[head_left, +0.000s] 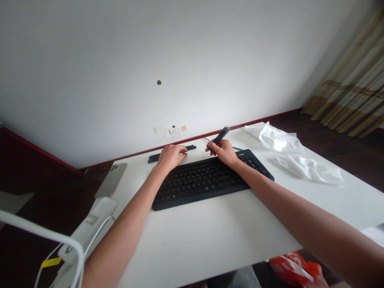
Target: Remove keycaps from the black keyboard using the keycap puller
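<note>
A black keyboard (204,180) lies at an angle on the white table, under both forearms. Behind it rests a long black strip (154,158), partly covered by my left hand (172,156). The fingers of that hand are curled together at the keyboard's back edge, and a small dark piece shows at their tips, too small to name. My right hand (223,151) is closed around a black pen-like tool (220,137), tilted with its ragged greyish end up. A thin wire loop (205,153) shows below the fingers; I cannot tell whether it belongs to the tool.
Crumpled translucent white bags (309,169) lie on the table's right side. A phone (112,180) and a white power strip (94,220) with cables are along the left edge. The wall with sockets (178,130) stands behind. An orange-red bag (295,269) is below the front edge.
</note>
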`<state>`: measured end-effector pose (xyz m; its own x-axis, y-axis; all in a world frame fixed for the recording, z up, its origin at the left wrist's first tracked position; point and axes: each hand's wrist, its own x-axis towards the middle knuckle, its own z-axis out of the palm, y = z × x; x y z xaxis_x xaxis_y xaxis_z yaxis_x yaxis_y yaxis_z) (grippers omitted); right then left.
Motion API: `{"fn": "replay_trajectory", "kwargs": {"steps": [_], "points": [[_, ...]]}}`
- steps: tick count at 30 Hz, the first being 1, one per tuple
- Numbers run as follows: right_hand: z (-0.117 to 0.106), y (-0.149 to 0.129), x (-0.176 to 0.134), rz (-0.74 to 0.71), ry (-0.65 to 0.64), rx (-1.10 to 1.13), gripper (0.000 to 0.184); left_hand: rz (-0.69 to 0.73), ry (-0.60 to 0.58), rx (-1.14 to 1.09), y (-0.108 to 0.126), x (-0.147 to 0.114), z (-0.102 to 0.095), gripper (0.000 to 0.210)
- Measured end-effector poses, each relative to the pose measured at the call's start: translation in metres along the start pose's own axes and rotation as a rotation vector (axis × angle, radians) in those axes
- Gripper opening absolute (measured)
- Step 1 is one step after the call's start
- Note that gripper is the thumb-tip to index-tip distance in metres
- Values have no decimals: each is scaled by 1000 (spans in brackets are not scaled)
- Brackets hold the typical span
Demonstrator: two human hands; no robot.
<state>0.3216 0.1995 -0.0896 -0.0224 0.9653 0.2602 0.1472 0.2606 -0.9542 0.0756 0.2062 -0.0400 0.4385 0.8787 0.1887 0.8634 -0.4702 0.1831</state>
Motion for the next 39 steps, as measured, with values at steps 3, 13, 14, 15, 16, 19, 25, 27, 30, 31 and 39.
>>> {"fn": "replay_trajectory", "kwargs": {"steps": [3, 13, 14, 15, 16, 19, 25, 27, 30, 31, 39], "points": [[1, -2, -1, 7, -2, 5, 24, 12, 3, 42, -8, -1, 13, 18], [1, -6, -2, 22, 4, 33, 24, 91, 58, 101, -20, 0, 23, 13], [1, -6, -2, 23, 2, 34, 24, 106, 75, 114, -22, 0, 23, 11], [1, -6, -2, 25, 3, 35, 24, 108, 88, 126, -24, 1, 24, 10], [1, -5, -2, 26, 3, 36, 24, 102, 97, 133, -27, 2, 25, 9], [1, -5, -2, 28, 3, 40, 24, 86, 105, 136, -33, 3, 27, 7], [1, -4, -2, 17, -7, 39, 25, 68, 144, 148, -42, 3, 31, 5], [0, -4, -2, 19, -4, 44, 25, 61, 148, 156, -43, 2, 32, 5], [0, -4, -2, 28, 2, 39, 25, 55, 146, 162, -43, 2, 32, 6], [0, -4, -2, 28, 1, 35, 25, 53, 146, 166, -43, 2, 32, 6], [-1, -3, -2, 20, -5, 8, 26, 23, 134, 174, -39, 2, 28, 4]]}}
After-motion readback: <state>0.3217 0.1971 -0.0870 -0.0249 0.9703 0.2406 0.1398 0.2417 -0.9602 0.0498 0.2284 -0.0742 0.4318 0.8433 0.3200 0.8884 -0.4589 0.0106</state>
